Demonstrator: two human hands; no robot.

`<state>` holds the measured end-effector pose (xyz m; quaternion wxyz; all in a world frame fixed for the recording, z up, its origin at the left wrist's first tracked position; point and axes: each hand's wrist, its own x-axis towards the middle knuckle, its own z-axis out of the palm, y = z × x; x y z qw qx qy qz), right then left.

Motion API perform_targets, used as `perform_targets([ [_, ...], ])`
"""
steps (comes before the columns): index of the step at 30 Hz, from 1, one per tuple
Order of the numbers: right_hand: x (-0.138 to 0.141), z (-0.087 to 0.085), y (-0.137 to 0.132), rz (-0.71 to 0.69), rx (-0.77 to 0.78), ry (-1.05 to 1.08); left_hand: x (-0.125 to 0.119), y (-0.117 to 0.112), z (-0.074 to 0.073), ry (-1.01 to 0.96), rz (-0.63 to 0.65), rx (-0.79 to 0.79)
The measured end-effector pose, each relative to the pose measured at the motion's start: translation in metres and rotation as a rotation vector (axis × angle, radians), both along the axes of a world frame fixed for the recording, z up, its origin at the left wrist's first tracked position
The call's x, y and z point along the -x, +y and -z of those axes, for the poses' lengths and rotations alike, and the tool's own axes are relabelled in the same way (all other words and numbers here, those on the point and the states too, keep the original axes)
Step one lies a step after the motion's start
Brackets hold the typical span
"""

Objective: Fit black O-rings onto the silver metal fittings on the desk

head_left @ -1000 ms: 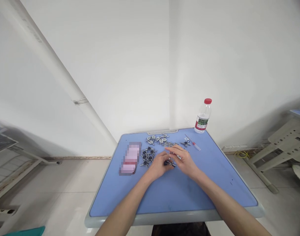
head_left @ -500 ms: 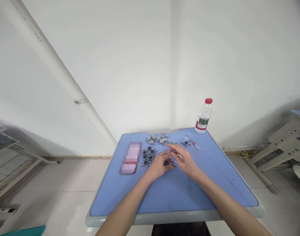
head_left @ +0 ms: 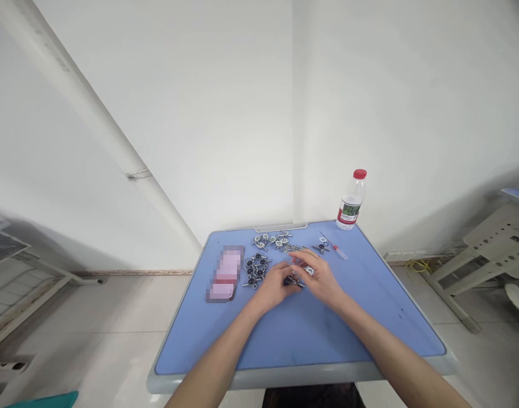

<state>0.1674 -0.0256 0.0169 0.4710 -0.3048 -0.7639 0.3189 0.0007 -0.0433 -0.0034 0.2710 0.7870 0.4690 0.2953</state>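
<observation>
Left hand (head_left: 273, 288) pinches dark part (head_left: 294, 281); right hand (head_left: 324, 281) fingers curled on it, grip unclear. Part piles (head_left: 256, 266) just behind; screwdriver (head_left: 334, 247), bottle (head_left: 351, 201) at worktop (head_left: 310, 334) far edge.

On the table (head_left: 285, 340), the metal fittings (head_left: 276, 242) lie at the far middle, with a screwdriver (head_left: 335, 247) to their right. A water bottle (head_left: 351, 201) stands at the far right corner.
</observation>
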Motion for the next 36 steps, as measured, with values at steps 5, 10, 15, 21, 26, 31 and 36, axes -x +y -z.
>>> perform_targets([
  [5,-0.0005,0.0007,0.0019,-0.039,-0.008,0.018,-0.0001,-0.0004,-0.0008,0.003,-0.012,0.01],
  [10,-0.0008,0.0025,0.0001,-0.043,-0.004,-0.068,-0.0005,-0.0017,-0.0017,-0.03,0.002,0.003],
  [15,-0.001,0.0027,0.0024,-0.005,-0.059,-0.072,-0.0004,-0.0011,0.0003,0.005,-0.019,0.005],
  [21,-0.0017,0.0006,0.0007,-0.088,0.097,-0.034,0.0005,-0.0006,0.0008,-0.012,-0.01,0.019],
  [26,-0.0013,0.0001,0.0004,-0.036,0.05,-0.048,-0.0001,-0.001,0.0007,-0.003,-0.016,0.018],
  [31,-0.0021,-0.0013,0.0015,-0.053,0.013,-0.065,-0.0005,-0.0009,0.0004,0.009,-0.022,0.014],
  [36,-0.0018,0.002,0.0006,-0.046,0.015,-0.089,-0.0002,-0.0017,-0.0011,0.017,-0.019,0.021],
])
